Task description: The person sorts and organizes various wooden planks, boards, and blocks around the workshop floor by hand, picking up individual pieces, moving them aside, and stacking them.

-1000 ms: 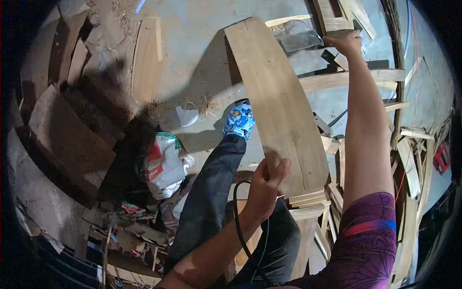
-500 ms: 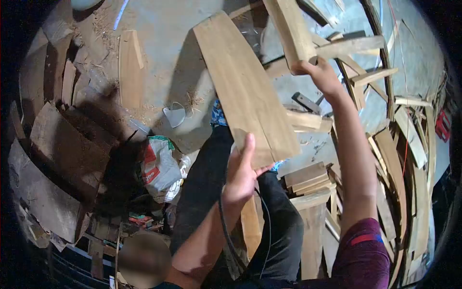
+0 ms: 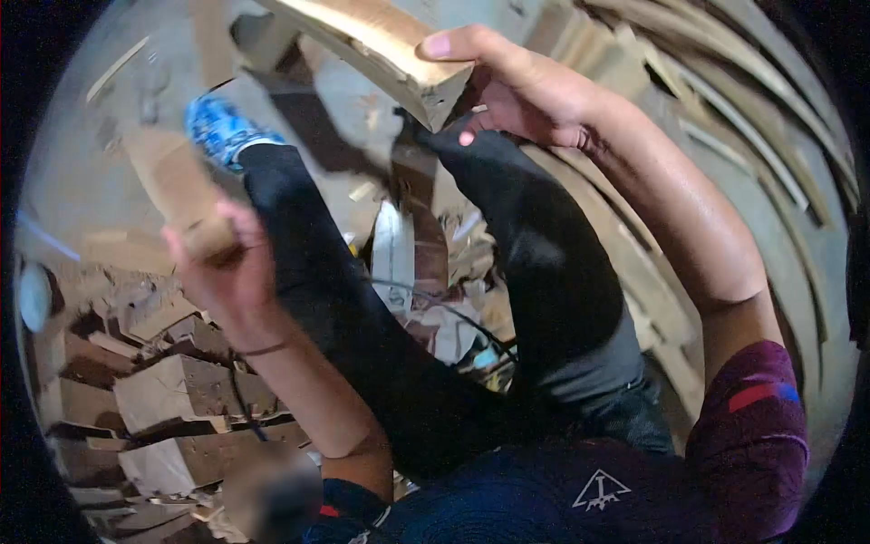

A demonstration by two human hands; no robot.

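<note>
My left hand [image 3: 227,263] is wrapped round the lower end of a wooden board [image 3: 172,177] at the left, blurred by motion. At the top centre my right hand [image 3: 521,86] grips the near end of a thick wooden piece [image 3: 372,36], its thumb on the top face and fingers at the underside. That piece slants up to the left, out of the frame. The two pieces are apart. Below them stretch my legs in dark trousers [image 3: 317,272], with a blue patterned shoe [image 3: 217,127] near the left piece.
Stacked wood blocks [image 3: 181,390] lie at the lower left. Long curved boards [image 3: 716,72] fill the right side. Between my legs are scraps, a pale strip [image 3: 393,254] and a dark cable [image 3: 453,313]. A blurred round patch [image 3: 272,494] sits at the bottom.
The view has turned. My left hand with its board is now farther left, and the board looks foreshortened. My right hand has come closer with its wooden piece, which it took hold of earlier.
</note>
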